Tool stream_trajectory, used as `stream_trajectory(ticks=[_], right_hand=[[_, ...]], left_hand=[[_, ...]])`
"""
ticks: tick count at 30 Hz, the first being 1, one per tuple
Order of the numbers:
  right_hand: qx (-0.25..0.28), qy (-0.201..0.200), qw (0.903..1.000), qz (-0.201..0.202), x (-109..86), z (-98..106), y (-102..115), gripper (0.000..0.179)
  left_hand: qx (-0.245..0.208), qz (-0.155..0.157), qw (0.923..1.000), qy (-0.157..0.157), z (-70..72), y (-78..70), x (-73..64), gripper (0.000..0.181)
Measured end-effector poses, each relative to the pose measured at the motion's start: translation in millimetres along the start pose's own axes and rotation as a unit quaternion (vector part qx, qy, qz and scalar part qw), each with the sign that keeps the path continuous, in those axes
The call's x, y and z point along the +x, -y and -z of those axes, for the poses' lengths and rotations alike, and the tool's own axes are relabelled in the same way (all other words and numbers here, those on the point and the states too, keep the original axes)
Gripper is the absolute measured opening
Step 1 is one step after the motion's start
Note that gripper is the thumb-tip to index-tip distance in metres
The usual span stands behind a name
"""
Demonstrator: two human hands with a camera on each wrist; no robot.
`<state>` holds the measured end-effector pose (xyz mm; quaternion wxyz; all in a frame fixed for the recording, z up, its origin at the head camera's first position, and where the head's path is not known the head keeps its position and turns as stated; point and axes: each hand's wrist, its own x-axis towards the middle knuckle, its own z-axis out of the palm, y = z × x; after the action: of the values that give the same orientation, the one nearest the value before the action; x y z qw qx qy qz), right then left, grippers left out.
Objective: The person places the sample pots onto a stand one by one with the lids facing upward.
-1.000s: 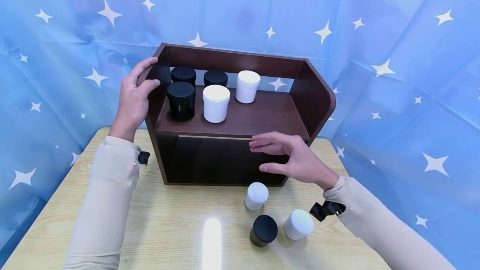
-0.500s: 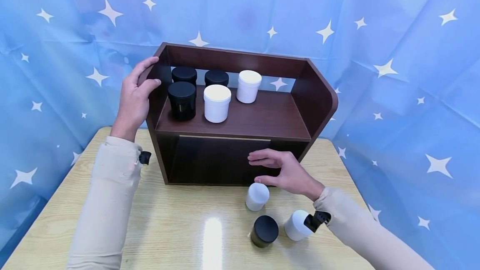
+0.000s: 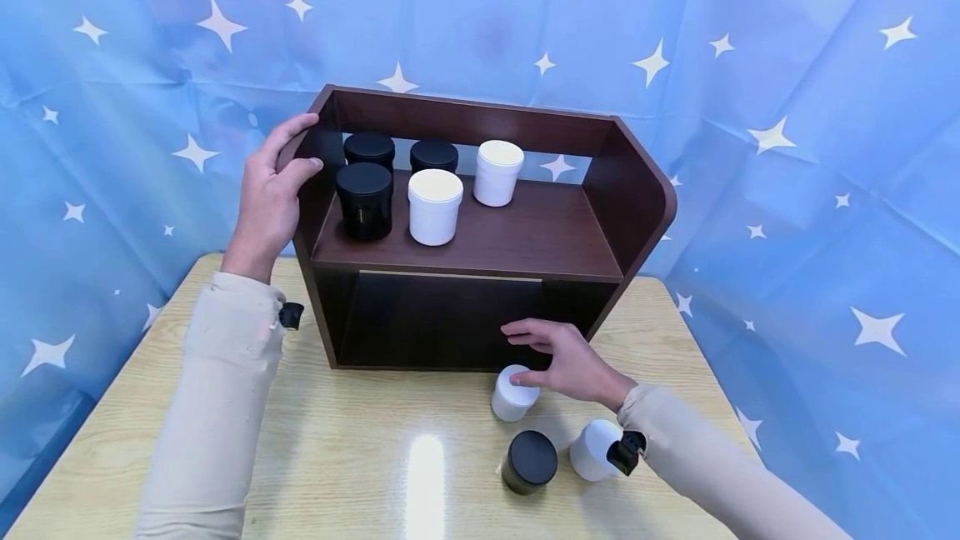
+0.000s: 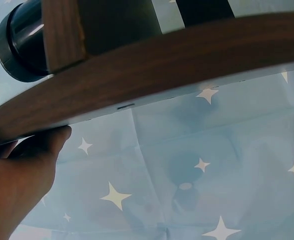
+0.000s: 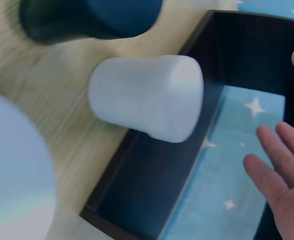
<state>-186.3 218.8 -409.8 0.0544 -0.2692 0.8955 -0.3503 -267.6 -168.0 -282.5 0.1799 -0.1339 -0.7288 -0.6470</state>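
My left hand holds the left side panel of a dark brown two-tier shelf, thumb and fingers at its slanted edge. In the left wrist view the panel crosses above that hand. My right hand hovers with parted fingers over a small white lidded jar in front of the shelf. In the head view its thumb overlaps the lid. In the right wrist view a gap shows between the fingers and this white jar. Nothing is held in the right hand.
A black jar and another white jar stand nearby on the wooden table. The upper shelf bears several jars: black ones at left, including a front black jar, a white jar and a rear white jar.
My right hand has come down from in front of the shelf board to the nearest white jar, fingers still parted. The left hand stays on the side panel. The jars have not moved.
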Motion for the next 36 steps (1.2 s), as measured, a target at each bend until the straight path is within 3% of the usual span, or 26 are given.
stream_trajectory(ticks=[6, 23, 36], right_hand=[[-0.025, 0.021, 0.9995, 0.005, -3.4, -10, -8, 0.063], [-0.118, 0.007, 0.993, -0.005, -9.8, -33, -24, 0.065], [-0.118, 0.025, 0.9923, -0.029, -11.7, -39, -32, 0.072]], left_hand=[[0.004, -0.001, 1.0, -0.001, -0.7, -0.7, 0.2, 0.048], [-0.021, -0.005, 0.9998, -0.004, -0.9, 0.3, -0.5, 0.048], [-0.009, -0.005, 0.9999, -0.003, -0.9, 0.6, 0.6, 0.048]])
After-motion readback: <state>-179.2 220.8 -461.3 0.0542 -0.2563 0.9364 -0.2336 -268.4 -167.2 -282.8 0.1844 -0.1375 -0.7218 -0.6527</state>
